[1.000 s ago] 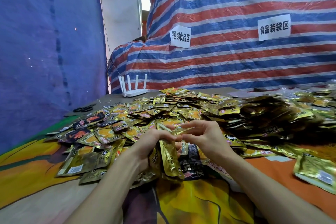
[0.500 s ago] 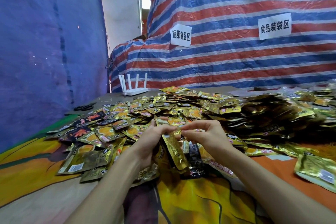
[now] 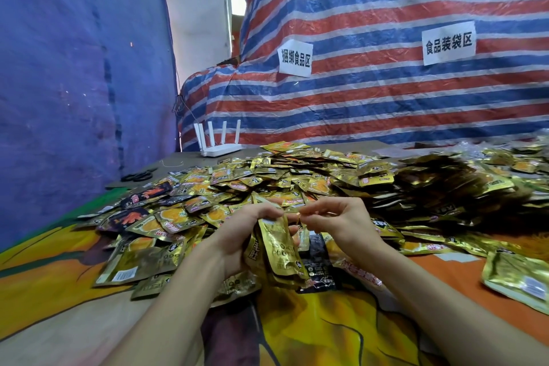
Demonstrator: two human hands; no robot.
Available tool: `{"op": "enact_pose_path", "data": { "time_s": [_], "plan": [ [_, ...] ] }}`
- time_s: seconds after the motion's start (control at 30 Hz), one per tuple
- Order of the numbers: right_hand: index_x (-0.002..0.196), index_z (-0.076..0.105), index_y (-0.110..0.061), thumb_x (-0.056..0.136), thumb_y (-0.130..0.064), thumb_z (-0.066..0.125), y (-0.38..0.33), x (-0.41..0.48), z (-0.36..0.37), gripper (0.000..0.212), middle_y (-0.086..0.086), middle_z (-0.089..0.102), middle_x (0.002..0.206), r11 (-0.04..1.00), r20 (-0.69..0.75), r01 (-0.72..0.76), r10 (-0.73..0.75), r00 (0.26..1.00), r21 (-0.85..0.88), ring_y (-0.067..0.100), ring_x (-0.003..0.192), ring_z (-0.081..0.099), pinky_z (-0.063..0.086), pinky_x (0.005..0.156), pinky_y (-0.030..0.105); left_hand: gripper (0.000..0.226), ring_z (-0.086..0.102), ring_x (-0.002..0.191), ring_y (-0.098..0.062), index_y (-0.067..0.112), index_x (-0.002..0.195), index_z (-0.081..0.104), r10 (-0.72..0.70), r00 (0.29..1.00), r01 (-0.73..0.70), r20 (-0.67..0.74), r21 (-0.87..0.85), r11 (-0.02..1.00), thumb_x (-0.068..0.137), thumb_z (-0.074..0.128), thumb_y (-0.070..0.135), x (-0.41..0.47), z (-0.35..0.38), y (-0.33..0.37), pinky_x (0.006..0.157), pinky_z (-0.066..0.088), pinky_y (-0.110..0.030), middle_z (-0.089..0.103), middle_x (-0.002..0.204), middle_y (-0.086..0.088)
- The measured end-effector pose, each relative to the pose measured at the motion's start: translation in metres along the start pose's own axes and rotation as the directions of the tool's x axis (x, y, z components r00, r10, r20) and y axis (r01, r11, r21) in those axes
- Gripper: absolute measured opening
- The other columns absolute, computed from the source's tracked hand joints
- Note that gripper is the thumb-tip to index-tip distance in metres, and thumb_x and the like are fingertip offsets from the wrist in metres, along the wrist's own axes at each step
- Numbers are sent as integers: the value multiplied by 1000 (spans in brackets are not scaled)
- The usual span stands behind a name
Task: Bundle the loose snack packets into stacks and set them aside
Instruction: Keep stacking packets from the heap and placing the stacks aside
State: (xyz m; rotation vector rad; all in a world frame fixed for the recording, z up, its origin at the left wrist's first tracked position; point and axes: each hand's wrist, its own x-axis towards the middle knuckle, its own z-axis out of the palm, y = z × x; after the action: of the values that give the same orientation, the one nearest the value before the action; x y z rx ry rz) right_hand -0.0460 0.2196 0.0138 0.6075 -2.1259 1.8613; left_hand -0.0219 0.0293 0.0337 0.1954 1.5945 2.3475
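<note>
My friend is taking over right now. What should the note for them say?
Left hand: closed on a small stack of gold packets, held upright over the table.
Right hand: fingertips pinched at the stack's top edge; what they pinch is too small to tell.
Loose packets: a big heap behind the hands, spreading left and right.
Done: one stack gathered in the grip. No finished bundles clearly visible.
Left: bundle this stack, set it aside, keep going through the heap.

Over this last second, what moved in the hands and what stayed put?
Little changed. The left hand keeps its grip on the gold packet stack, now raised slightly. The right hand stays pinched at the stack's top, fingers shifted a little. The packet pile, router and scissors stayed put.
</note>
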Motion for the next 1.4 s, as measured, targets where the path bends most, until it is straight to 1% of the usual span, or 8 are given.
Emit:
{"op": "enact_pose_path", "data": {
  "time_s": [0.43,0.6,0.8,0.93,1.03,1.13,1.27,1.4],
  "plan": [
    [82,81,-14,79,0,81,1,1,-2,14,5,74,74,1000,-53,-25,24,998,-16,9,66,65,54,62,18,52,70,73,-33,4,121,54,-23,999,23,27,0,1000,70,65,0,-1,3,-1,68,61,-47,68,92,-21],
    [90,76,-3,91,-12,73,1,2,2,10,8,68,73,978,80,-189,183,980,86,12,65,61,49,59,19,68,62,74,-32,-3,129,52,43,965,26,258,-258,966,65,75,-2,-6,-1,2,67,56,-45,60,97,-22],
    [63,67,-12,82,-22,58,-15,1,-2,24,6,63,72,604,206,-262,162,965,753,23,78,61,45,88,36,40,57,71,-26,4,118,51,19,956,66,291,-278,958,78,55,-3,-4,-1,0,66,54,-40,56,91,-16],
    [100,69,1,82,-4,44,-16,1,-4,32,7,56,72,389,229,-278,169,959,878,18,55,54,59,70,38,41,56,73,-26,2,121,51,0,958,75,285,-254,964,81,51,-1,0,2,-4,67,54,-39,55,93,-16],
    [122,68,-10,95,10,38,-17,1,1,44,12,74,96,671,216,-297,204,955,679,19,56,65,59,52,29,44,60,70,-26,2,124,53,4,974,59,227,-266,962,80,55,1,4,-1,-5,69,55,-40,59,91,-18],
    [133,64,-20,93,3,65,-14,-2,4,46,13,73,116,900,144,-199,154,978,388,28,87,76,61,57,36,32,66,68,-25,3,118,59,-23,1000,21,-15,-117,993,88,55,14,11,-4,-7,70,57,-39,66,81,-15],
    [130,68,-37,62,-26,91,-16,-9,12,72,3,67,125,973,114,-155,136,984,171,18,102,73,63,69,40,13,70,66,-27,14,106,54,147,881,-230,-450,-134,964,96,59,21,22,-11,-9,65,60,-43,71,73,-11],
    [132,61,-50,56,-47,89,-21,-19,33,82,-10,59,128,996,159,-50,61,985,-71,5,109,64,61,84,34,25,69,80,-28,34,107,47,377,701,-468,-605,8,884,95,60,17,21,-6,-7,76,60,-50,64,102,-13]
  ]
}}
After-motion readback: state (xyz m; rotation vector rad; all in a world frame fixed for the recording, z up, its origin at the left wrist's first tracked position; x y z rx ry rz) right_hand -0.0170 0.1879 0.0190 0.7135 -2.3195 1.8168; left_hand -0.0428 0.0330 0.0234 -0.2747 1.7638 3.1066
